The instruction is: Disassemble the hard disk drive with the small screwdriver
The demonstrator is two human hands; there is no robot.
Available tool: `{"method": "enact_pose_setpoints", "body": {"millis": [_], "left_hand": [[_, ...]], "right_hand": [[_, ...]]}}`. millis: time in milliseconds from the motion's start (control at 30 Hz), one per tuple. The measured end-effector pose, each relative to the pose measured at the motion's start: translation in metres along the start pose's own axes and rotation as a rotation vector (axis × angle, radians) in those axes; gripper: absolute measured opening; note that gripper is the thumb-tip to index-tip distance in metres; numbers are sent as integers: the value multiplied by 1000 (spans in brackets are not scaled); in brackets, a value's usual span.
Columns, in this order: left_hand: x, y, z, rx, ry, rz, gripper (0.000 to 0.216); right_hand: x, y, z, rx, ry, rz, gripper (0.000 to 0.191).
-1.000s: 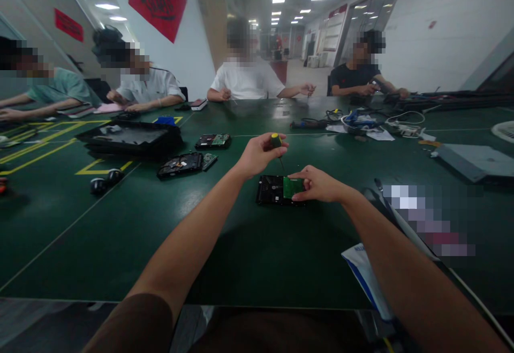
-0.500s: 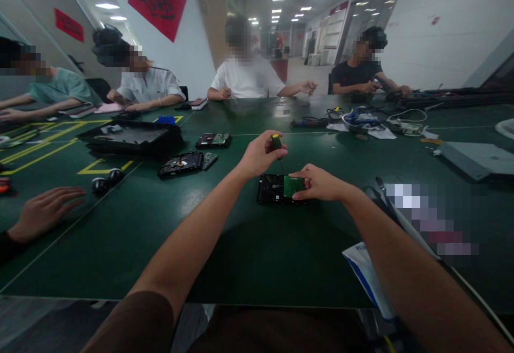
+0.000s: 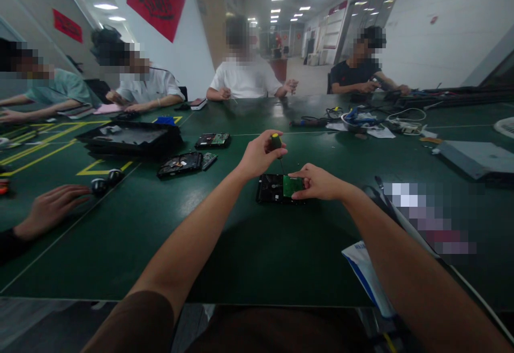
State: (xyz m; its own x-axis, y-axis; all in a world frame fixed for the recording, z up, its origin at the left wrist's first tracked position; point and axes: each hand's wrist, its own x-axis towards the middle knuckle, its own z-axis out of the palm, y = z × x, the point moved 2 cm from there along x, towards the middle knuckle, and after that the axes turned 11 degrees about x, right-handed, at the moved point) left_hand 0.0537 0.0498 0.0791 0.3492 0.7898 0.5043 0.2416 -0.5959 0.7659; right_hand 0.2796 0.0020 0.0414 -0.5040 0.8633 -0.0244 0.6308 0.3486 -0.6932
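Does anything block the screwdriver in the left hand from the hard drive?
Nothing visible does. The left hand holds the screwdriver point-down at the far edge of the hard drive, by the green board. The right hand is on that board, just right of the shaft. Tip contact is too small to tell.

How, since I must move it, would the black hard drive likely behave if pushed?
The black hard drive would probably feel stiff, as its casing looks like a rigid block. It would likely slide rather than tip, lying flat on a smooth-looking table. Its green circuit board, touched by the right hand, looks exposed and may be fragile.
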Motion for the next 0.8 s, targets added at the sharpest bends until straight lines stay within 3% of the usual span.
{"method": "enact_pose_setpoints", "body": {"millis": [800], "left_hand": [[-1,-4,3,45,-18,24,52]], "right_hand": [[-1,-1,0,-4,-12,9,84]]}}
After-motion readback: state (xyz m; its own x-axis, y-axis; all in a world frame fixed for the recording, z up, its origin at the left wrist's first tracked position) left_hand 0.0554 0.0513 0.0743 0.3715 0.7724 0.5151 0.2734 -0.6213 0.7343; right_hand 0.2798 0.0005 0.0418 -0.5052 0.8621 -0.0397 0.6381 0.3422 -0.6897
